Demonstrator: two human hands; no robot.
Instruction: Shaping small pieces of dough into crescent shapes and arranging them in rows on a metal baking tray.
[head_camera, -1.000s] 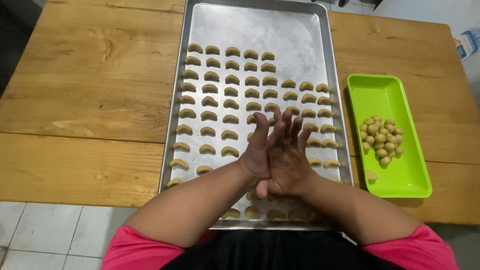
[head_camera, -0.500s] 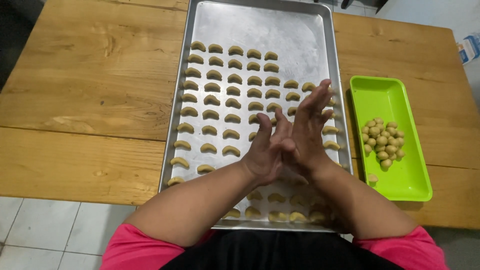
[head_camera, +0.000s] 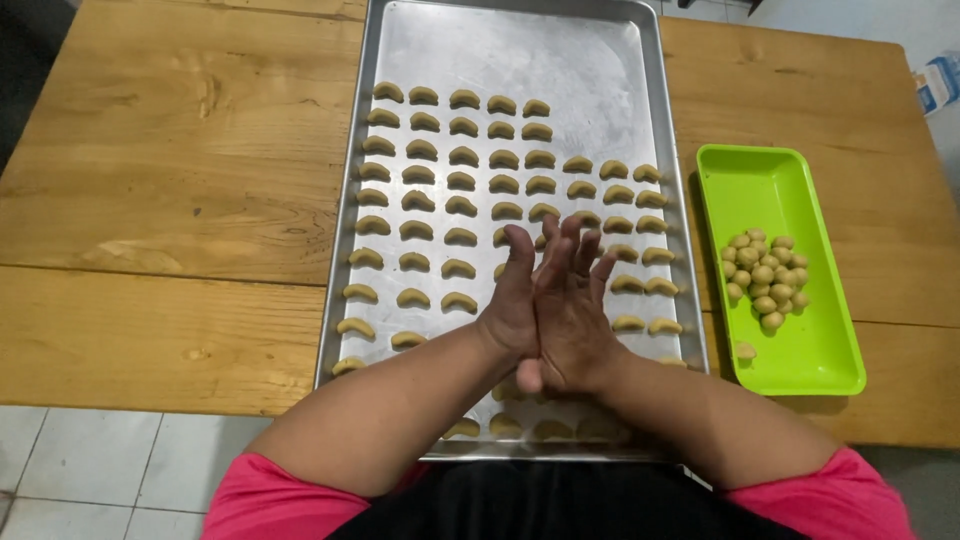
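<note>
A person in pink sleeves presses the left hand (head_camera: 512, 300) and right hand (head_camera: 578, 315) palm to palm at lower centre of the frame, above a long metal tray (head_camera: 520, 50) on a wooden table (head_camera: 170, 150). The fingers are nearly straight and lightly spread, neither hand clenched; the palms meet flat. Whether a bit of dough lies between them cannot be told, since the closed palms hide whatever is there. Rows of small crescent pieces (head_camera: 461, 180) fill the tray from the upper middle down to its near edge, some hidden under the forearms. At the right of the frame a green dish (head_camera: 770, 180) holds a cluster of dough balls (head_camera: 762, 280), with one stray ball (head_camera: 744, 351) lower in the dish. Rolling between the palms would likely go best with light, even pressure and the hands kept over the tray, clear of the shaped pieces beneath, so that none is flattened or knocked out of line.
</note>
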